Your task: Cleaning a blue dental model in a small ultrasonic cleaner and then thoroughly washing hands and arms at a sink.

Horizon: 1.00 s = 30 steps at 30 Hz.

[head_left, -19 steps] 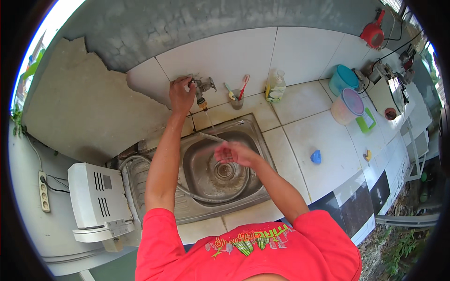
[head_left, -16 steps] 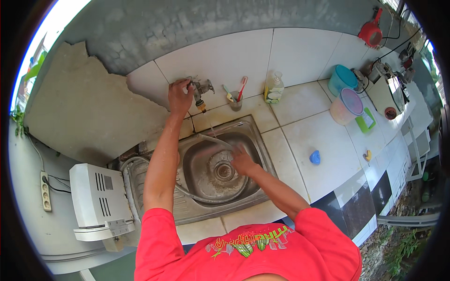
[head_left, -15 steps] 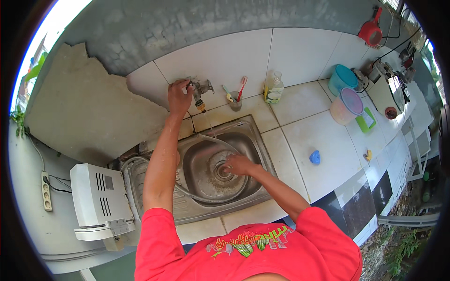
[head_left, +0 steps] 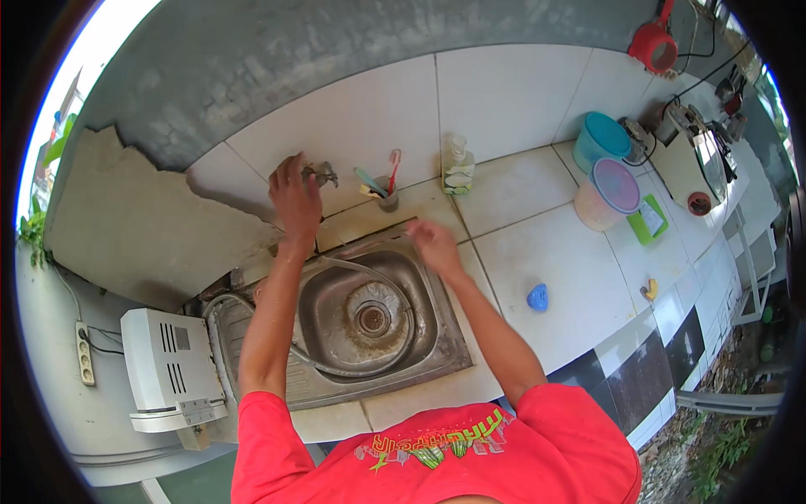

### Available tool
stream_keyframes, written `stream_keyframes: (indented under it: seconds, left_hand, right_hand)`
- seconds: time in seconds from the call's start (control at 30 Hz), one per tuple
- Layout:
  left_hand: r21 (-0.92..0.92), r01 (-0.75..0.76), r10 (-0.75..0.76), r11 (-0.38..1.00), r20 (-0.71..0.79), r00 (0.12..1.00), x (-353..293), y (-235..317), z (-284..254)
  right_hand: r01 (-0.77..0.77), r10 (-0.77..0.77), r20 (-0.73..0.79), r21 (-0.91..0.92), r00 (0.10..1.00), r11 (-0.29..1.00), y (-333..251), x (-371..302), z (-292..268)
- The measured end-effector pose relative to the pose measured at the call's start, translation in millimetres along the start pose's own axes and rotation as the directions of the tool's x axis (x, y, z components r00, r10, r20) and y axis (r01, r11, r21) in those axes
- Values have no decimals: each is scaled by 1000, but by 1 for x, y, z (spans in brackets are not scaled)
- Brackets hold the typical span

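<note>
My left hand (head_left: 295,197) is raised at the wall tap (head_left: 323,174), fingers stretched upward and a little apart. It covers much of the tap, so any contact is hidden. My right hand (head_left: 435,245) hovers around the far right corner of the steel sink (head_left: 449,323), its fingers smeared by motion and nothing visible in them. A grey hose (head_left: 403,343) curves round inside the wet basin, past the drain (head_left: 374,318). Just right of the tap, a small cup (head_left: 388,202) holds a red toothbrush (head_left: 394,168) and other brushes.
A pump bottle (head_left: 457,168) stands against the tiles. On the counter are a blue lump (head_left: 537,296), a pink-lidded tub (head_left: 600,202), a teal container (head_left: 601,139) and a green item (head_left: 648,220). A white appliance (head_left: 172,361) sits left of the sink.
My right hand has lifted from the drain to the sink's far right corner. My left hand has shifted over the tap body, its fingers loosened. The water stream no longer shows.
</note>
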<state>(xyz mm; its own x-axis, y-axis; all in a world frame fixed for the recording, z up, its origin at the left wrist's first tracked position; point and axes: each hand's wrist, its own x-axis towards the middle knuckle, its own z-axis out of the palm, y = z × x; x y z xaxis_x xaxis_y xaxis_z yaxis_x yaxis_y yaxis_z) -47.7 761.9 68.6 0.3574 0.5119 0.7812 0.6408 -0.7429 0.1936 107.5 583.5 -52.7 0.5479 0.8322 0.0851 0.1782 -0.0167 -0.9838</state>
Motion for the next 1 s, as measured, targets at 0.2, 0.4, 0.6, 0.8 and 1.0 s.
stream_keyframes:
  seconds: [0.2,0.4,0.6,0.8,1.0]
  left_hand:
    - [-471,-184,376,862,353,857,9,106,78]
    - [-320,-193,357,928,604,713,13,152,142]
    - [-398,-174,403,901,618,675,15,139,167]
    - [-355,-217,403,909,619,674,11,143,169]
    - [-355,-196,387,914,620,683,7,143,164]
  right_hand:
    - [22,455,-205,926,867,376,4,97,-64]
    - [19,523,-122,980,844,198,1,118,-74]
    - [15,521,-100,986,848,165,-9,123,-73]
    - [37,515,-121,984,848,172,-7,120,-72]
    - [21,520,-115,983,846,184,-3,119,-71]
